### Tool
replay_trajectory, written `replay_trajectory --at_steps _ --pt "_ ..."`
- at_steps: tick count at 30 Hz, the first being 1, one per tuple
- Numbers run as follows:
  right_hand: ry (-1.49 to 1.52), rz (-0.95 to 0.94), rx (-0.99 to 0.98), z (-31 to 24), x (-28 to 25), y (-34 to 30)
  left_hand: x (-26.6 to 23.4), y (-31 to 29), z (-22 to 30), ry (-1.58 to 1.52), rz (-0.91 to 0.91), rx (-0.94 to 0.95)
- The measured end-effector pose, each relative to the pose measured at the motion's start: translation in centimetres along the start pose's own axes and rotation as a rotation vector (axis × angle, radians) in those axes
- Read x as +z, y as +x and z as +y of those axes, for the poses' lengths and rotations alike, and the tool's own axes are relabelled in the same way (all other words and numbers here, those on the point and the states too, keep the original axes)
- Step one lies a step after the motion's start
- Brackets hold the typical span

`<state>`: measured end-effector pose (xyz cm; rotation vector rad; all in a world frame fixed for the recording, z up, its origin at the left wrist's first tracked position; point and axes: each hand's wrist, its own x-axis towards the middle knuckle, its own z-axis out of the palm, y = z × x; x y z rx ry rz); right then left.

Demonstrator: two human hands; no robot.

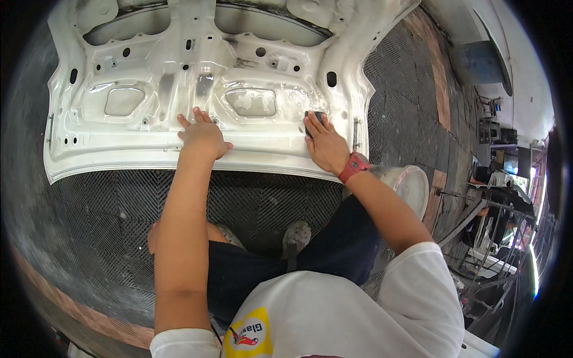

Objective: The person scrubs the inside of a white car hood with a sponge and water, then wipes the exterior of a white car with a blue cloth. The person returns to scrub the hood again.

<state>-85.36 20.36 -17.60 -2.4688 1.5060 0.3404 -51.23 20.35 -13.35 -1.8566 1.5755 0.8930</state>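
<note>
A white car panel (119,156), its inner side up with cut-outs and round holes, lies in front of me. Its surface looks wet and shiny, with whitish film around the right recess. My left hand (203,136) rests flat near the panel's front edge, left of the right recess, fingers spread and holding nothing. On the panel's right side, my right hand (328,146) presses a small dark pad (314,121) against the surface. Its fingers lie over the pad and cover part of it; whether it is sandpaper or a sponge I cannot tell. A red watch (355,167) is on that wrist.
A whitish bucket (412,188) stands by my right forearm, just off the panel's corner. Dark ribbed mats (394,101) cover the floor, with a reddish strip (439,77) at right. Metal racks (495,238) and cluttered shop items line the far right. My feet are below the panel's front edge.
</note>
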Motion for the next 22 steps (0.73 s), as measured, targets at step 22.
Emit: replay_trajectory --at_steps 22 --pt "-0.069 0.039 0.142 1.0 1.1 0.3 0.7 -0.3 -0.8 -0.01 0.039 0.045"
